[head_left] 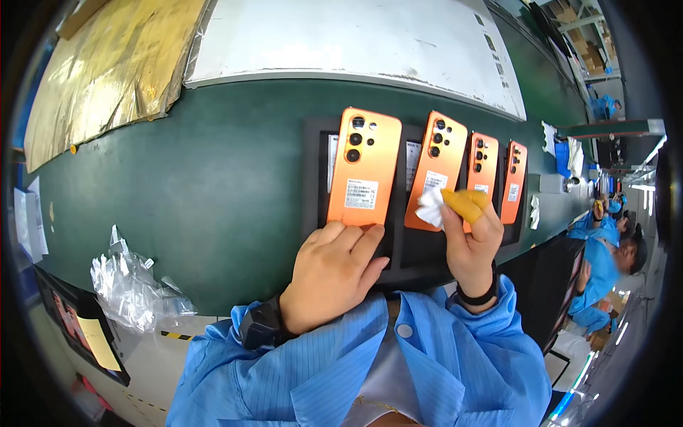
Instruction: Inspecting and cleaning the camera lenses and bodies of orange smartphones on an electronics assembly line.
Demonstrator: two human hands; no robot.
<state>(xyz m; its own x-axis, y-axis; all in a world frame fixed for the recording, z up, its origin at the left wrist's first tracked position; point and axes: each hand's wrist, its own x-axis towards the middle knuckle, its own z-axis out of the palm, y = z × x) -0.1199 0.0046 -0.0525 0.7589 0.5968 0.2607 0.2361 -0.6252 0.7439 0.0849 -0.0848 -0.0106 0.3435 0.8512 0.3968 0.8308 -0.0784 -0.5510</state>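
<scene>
Several orange phones lie face down in a row on black trays on a dark green belt. My left hand [331,274] rests palm down with its fingertips on the lower edge of the nearest orange phone [364,167]. My right hand [471,238], with yellow finger cots on its fingertips, pinches a small white wipe [430,208] against the lower part of the second orange phone [436,169]. Two more orange phones [483,165] [514,181] lie further right. Both my sleeves are blue, and each wrist carries a black band.
A crumpled clear plastic bag [131,288] lies at the belt's near left edge. A white panel [341,39] and a gold foil sheet [107,67] lie beyond the belt [192,185]. Other people in blue coats [601,267] sit along the line at right.
</scene>
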